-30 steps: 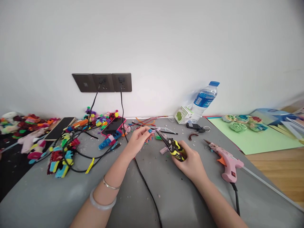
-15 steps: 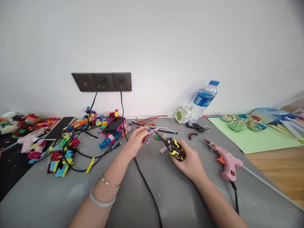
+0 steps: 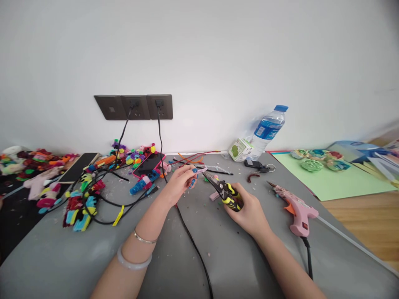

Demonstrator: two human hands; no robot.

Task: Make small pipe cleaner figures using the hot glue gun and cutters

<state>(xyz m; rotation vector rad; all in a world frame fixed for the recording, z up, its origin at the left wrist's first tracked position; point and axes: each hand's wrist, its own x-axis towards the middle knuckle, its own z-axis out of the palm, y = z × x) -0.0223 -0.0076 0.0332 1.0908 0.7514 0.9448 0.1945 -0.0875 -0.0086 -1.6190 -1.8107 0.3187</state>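
Observation:
My left hand (image 3: 183, 180) pinches a small pale pink piece of pipe cleaner (image 3: 202, 170) between thumb and forefinger, above the middle of the grey table (image 3: 249, 265). Wrapped around the yellow and black handles of a pair of pliers (image 3: 229, 194) is my right hand (image 3: 249, 209). The pliers' dark pointed jaws reach up and left, their tip at or very near the pink piece; whether they grip it I cannot tell. Below the jaws another pale pink piece (image 3: 214, 196) lies on the table, with a small green bit beside it.
A pink glue gun (image 3: 301, 211) lies at the right, by green paper (image 3: 336, 187) with crinkled flowers. Water bottle (image 3: 268, 131), small box (image 3: 240, 150) and keys (image 3: 264, 167) stand behind. Black cables (image 3: 190, 236), a pink-edged phone (image 3: 149, 164) and colourful fuzzy figures (image 3: 81, 209) spread left.
Almost nothing differs. Both hands, the pliers and the pink piece hold nearly the same position, with only a very slight shift.

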